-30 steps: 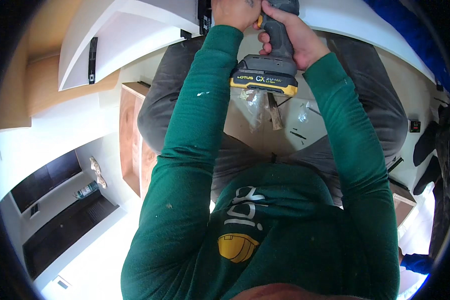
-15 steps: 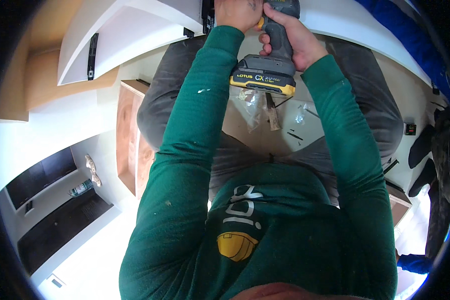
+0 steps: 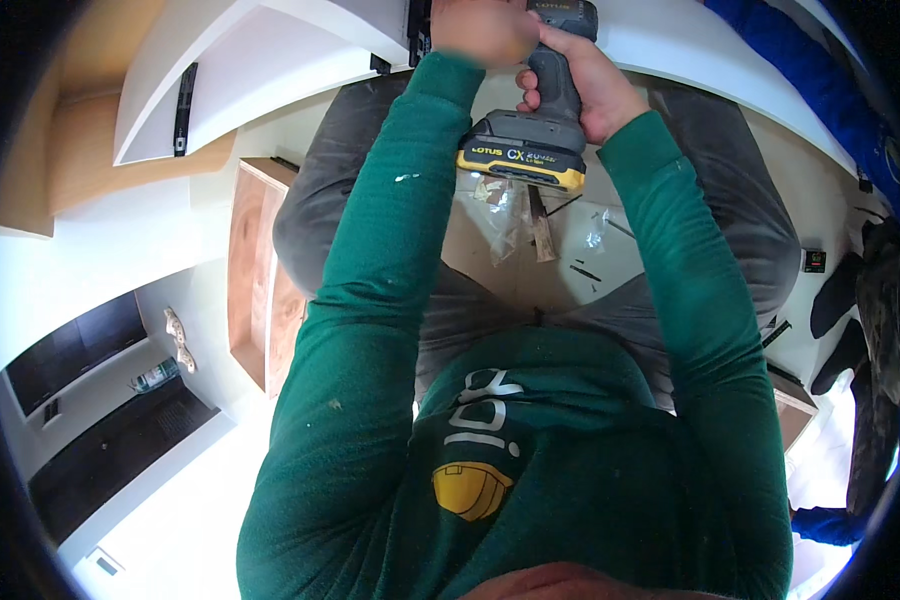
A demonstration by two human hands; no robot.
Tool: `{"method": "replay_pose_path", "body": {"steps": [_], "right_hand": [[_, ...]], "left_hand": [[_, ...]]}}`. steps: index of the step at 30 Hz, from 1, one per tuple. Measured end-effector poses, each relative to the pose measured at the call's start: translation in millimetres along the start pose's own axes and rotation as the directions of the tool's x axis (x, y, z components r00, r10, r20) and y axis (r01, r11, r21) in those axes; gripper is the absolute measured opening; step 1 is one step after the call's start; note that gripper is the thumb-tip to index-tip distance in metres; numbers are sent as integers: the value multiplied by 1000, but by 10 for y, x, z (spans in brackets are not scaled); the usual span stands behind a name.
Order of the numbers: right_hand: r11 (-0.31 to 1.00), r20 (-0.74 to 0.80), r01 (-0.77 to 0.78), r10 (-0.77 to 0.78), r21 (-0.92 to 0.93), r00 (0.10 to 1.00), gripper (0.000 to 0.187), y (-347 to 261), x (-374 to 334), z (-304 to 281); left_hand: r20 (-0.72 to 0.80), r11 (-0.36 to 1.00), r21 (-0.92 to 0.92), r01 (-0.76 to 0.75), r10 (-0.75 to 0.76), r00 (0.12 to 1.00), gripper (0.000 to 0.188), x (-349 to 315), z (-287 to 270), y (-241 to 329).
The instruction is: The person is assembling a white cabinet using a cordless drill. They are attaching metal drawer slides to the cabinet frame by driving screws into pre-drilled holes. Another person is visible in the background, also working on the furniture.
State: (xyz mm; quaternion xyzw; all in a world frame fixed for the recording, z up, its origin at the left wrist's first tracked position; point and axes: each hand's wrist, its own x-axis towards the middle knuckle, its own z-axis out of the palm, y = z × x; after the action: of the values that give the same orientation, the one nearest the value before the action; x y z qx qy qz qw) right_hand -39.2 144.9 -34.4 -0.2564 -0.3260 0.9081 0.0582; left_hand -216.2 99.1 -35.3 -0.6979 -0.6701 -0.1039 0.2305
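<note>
My right hand (image 3: 602, 95) is wrapped around the grip of a grey and black cordless drill (image 3: 558, 85). Its yellow-edged battery (image 3: 522, 163) points toward me, while the drill's front end is cut off or covered at the upper edge. Just left of the drill's head is my left hand (image 3: 482, 32), smeared, its fingers hidden from sight. Both hands are beside a white panel (image 3: 660, 40) of a cabinet-like piece, with a black drawer rail (image 3: 417, 35) close to the left hand.
Between my legs lie small clear plastic bags (image 3: 500, 215), a slim tool (image 3: 540, 225) and thin dark pieces (image 3: 585, 270). A wooden box-like drawer (image 3: 260, 270) stands at left. Another black rail (image 3: 184, 110) is fixed on the white panel. A person's blue sleeve (image 3: 790, 50) reaches in at upper right.
The view has shifted slightly. My left hand, sharp before, is now blurred beside the drill. The right hand keeps its hold on the drill.
</note>
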Motion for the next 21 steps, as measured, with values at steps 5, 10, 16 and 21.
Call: {"method": "replay_pose_path", "body": {"steps": [5, 10, 16, 21], "right_hand": [[999, 68, -11, 9, 31, 998, 51, 7, 29, -79], [999, 47, -13, 11, 39, 999, 53, 12, 46, -41], [999, 0, -29, 29, 21, 1000, 54, -18, 24, -1], [1000, 86, 3, -4, 8, 996, 51, -22, 91, -92]], "left_hand": [[35, 999, -26, 40, -39, 999, 62, 3, 44, 14], [39, 999, -36, 22, -21, 999, 63, -7, -17, -10], [35, 999, -48, 25, -23, 999, 62, 5, 4, -28], [-42, 999, -38, -26, 24, 999, 56, 28, -5, -42]]}}
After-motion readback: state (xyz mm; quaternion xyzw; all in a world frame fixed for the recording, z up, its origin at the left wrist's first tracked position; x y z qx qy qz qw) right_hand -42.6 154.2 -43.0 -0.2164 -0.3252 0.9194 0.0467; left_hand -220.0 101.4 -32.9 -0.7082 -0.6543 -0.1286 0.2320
